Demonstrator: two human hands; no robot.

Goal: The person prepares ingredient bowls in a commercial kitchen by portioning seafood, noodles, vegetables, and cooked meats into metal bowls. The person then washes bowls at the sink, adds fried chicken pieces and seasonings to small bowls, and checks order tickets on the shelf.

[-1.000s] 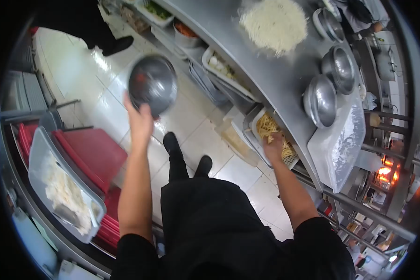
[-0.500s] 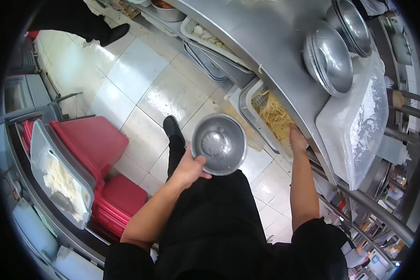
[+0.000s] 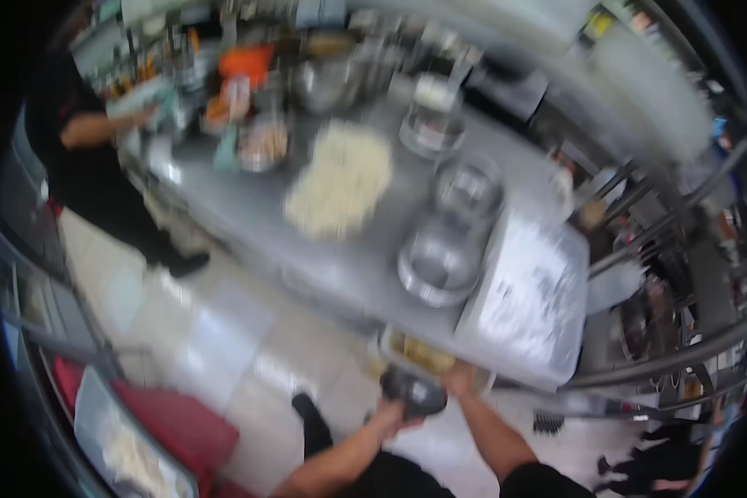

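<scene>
My left hand [image 3: 393, 417] is closed on the rim of a metal bowl [image 3: 413, 392], held low in front of my body beside the noodle container. My right hand [image 3: 461, 380] is at the near right edge of the container [image 3: 388, 349] of yellow noodles [image 3: 423, 353] under the table edge. Motion blur hides its fingers and anything in them.
On the steel table [image 3: 340, 282] are a pale heap [image 3: 340, 178], stacked metal bowls [image 3: 440, 261] and a white floury tray [image 3: 527, 290]. A person [image 3: 91, 158] stands at the table's far left. Red bins [image 3: 174, 432] and a tub [image 3: 133, 448] are lower left.
The view has swung up to show more of the table. The bowl in my left hand, earlier out over the floor, is now close beside the noodle container.
</scene>
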